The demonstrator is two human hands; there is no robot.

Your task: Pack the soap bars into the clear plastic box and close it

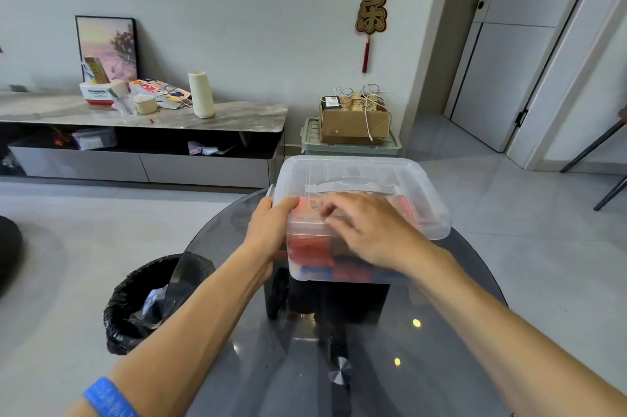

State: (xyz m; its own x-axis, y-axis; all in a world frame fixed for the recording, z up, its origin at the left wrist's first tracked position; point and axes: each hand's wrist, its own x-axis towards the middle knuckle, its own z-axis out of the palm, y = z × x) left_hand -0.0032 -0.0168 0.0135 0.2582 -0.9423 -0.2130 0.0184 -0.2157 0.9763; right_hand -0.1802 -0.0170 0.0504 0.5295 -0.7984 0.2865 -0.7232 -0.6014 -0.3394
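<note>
The clear plastic box (420,213) stands on the round dark glass table (390,365), its lid with a flat handle (356,186) lying over the top. Red and blue soap bars (315,257) show through the near wall, stacked inside. My left hand (271,230) grips the box's left front corner, thumb over the lid's edge. My right hand (369,230) lies flat on the lid's near edge with fingers spread, blurred by motion; it hides part of the front wall.
A bin lined with a black bag (135,304) stands on the floor left of the table. Beyond are a low TV cabinet (142,117) with clutter and a cardboard box (354,119) on a green crate.
</note>
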